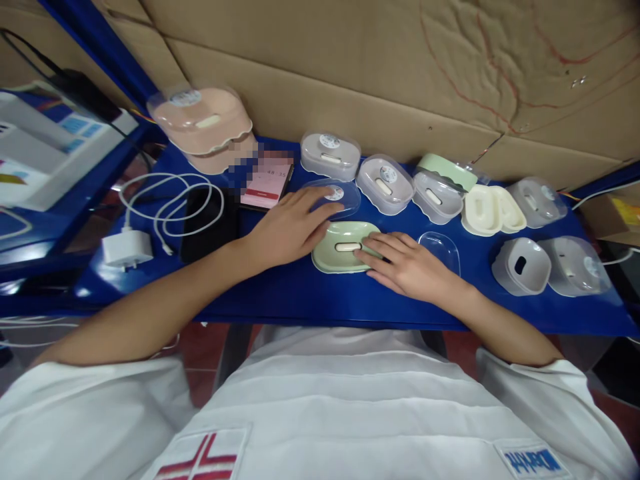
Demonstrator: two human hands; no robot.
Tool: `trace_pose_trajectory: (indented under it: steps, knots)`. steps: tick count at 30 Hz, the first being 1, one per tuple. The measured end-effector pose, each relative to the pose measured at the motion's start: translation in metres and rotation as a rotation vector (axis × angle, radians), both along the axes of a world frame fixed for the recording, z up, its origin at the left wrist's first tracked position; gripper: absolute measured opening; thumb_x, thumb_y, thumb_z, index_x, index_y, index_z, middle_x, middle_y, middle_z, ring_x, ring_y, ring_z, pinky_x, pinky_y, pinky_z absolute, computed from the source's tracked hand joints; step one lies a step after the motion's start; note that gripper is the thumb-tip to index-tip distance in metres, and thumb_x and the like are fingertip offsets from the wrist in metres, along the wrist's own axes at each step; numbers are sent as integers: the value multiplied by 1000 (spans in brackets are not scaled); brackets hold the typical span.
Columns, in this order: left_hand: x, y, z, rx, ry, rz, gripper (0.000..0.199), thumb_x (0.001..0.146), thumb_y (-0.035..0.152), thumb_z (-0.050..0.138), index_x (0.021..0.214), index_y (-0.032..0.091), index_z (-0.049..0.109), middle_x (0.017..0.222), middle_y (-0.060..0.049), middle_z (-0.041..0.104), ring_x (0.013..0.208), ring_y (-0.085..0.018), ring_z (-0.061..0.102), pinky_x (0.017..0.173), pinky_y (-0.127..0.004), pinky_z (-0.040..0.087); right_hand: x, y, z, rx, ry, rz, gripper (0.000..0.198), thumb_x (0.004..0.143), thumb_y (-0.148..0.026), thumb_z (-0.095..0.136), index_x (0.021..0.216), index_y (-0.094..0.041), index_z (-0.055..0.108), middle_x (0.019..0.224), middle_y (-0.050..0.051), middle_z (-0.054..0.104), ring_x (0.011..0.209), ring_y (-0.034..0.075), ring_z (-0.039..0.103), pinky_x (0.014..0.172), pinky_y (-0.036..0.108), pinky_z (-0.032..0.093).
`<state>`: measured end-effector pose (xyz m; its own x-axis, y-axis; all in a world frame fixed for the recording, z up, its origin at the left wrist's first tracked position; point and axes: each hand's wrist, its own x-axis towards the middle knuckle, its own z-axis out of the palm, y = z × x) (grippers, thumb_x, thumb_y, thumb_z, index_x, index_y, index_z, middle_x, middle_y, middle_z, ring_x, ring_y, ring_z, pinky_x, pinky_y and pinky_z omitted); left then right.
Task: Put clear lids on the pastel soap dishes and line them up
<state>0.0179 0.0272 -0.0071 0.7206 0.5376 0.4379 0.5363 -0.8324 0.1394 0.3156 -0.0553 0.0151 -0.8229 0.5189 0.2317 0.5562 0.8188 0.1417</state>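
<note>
The spread left hand [293, 227] reaches over a clear oval plastic lid [351, 201], the right hand's [407, 263] fingers lie over a pale green oval plastic box [343, 231], and a lidded grey plastic box [373, 179] stands beyond both hands

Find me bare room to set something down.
Bare strip: front of the blue table, nearer you than the green dish, between your forearms. Smaller patch: between the clear lid by your right hand and the grey box with a dark hole. Crowded: the back, lined with boxes, and the left, with phone and charger.
</note>
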Motion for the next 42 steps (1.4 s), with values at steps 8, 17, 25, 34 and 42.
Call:
trace_pose_trajectory:
  steps: [8,17,25,34,42]
  knots:
    - [5,6,0,-190,-53,215,49,107,38,61,153,21,60,164,-17,55,153,-37,54,126,-57,45,11,1,11,-69,1,44,38,107,-48,65,129,-18,74,109,11,77,97,26,67,85,39,49]
    - [2,10,3,-257,-289,135,43,107,47,65,140,19,67,146,-14,71,134,-31,70,115,-48,57,17,7,3,-34,155,-18,42,105,-43,69,139,-18,64,125,15,72,124,32,64,112,51,45]
    - [3,-10,3,-56,-116,-201,36,105,40,69,134,19,66,145,-16,68,140,-31,64,118,-47,56,20,15,-6,-115,185,-254,81,108,-46,61,176,-29,22,178,19,34,165,41,34,130,67,31]
    - [6,-10,-1,73,-115,-113,35,106,46,68,126,17,64,129,-15,72,121,-29,70,103,-42,61,22,21,-6,-242,182,-325,63,115,-45,42,174,-26,33,180,14,34,161,34,45,124,54,50]
    - [9,-14,-5,76,-54,-135,35,108,45,64,130,17,66,130,-16,72,120,-31,70,102,-44,59,29,20,0,-123,48,-280,72,107,-51,62,170,-22,43,171,17,48,135,37,68,114,54,56]
